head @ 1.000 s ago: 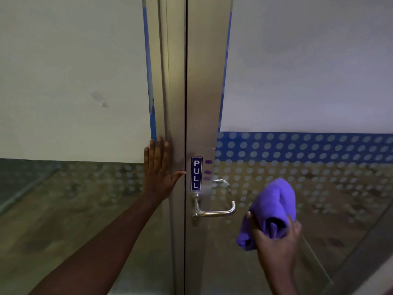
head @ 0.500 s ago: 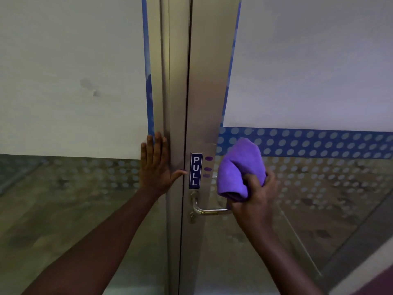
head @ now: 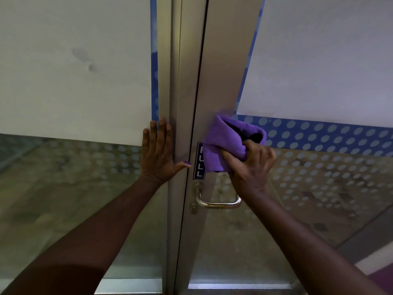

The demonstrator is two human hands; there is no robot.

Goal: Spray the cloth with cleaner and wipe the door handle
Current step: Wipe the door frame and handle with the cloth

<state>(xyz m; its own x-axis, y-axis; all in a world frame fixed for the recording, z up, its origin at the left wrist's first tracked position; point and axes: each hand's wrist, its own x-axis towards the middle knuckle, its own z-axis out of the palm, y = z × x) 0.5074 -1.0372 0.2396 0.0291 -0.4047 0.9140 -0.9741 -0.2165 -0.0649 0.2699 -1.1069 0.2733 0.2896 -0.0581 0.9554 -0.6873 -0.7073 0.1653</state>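
Observation:
A silver lever door handle [head: 219,202] juts from the metal door frame [head: 221,81], below a blue PULL sign [head: 199,165]. My right hand [head: 251,167] grips a bunched purple cloth [head: 225,143] and presses it against the frame just above the handle, covering part of the sign. The cloth is clear of the handle. My left hand [head: 158,152] lies flat with fingers spread on the neighbouring frame post, left of the door gap. No spray bottle is in view.
Frosted white panels fill the upper glass on both sides. A blue dotted band [head: 329,137] crosses the right pane. Below it, clear glass shows the floor beyond. The door gap [head: 191,167] runs vertically between my hands.
My right hand has carried the cloth up and to the left, from beside the handle to the frame above it, over the PULL sign. My left hand has stayed flat on the post.

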